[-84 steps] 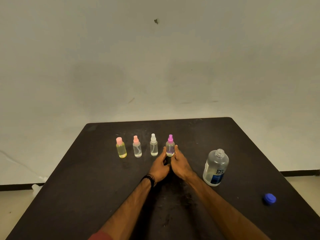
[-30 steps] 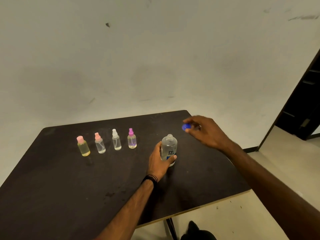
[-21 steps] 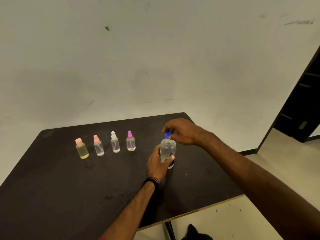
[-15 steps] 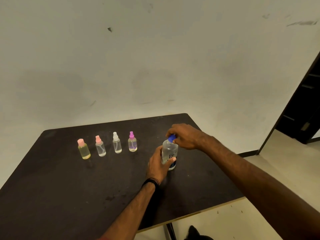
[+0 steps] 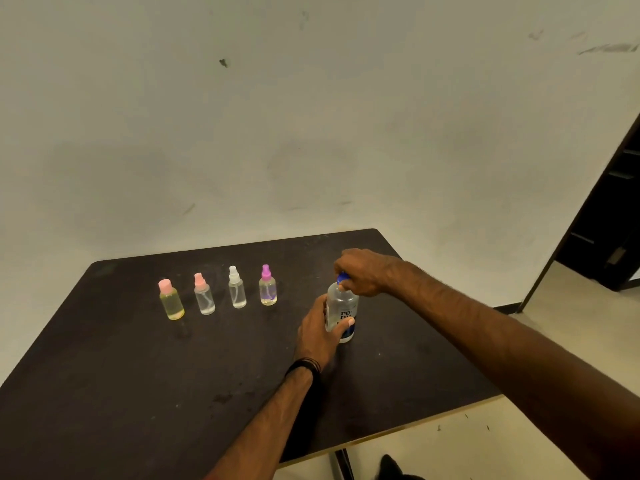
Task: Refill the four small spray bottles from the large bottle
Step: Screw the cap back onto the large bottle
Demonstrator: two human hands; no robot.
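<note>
The large clear bottle (image 5: 341, 308) stands upright on the dark table (image 5: 138, 375), right of centre. My left hand (image 5: 320, 332) grips its body from the left. My right hand (image 5: 362, 271) comes from the right and pinches the blue cap (image 5: 342, 278) on the bottle's neck. Four small spray bottles stand in a row to the left: a yellow one with a pink cap (image 5: 170, 300), a clear one with a salmon top (image 5: 204, 294), a clear one with a white top (image 5: 237, 287) and one with a purple top (image 5: 267, 285). All four have their tops on.
The table's right and front-right edge (image 5: 450, 414) runs close to the large bottle, with pale floor (image 5: 519, 445) beyond. A white wall stands behind the table. A dark doorway (image 5: 609, 230) opens at the far right.
My right hand carried the blue cap from the table's right side onto the large bottle's neck and now holds it there. My left hand left the purple-topped bottle and took hold of the large bottle.
</note>
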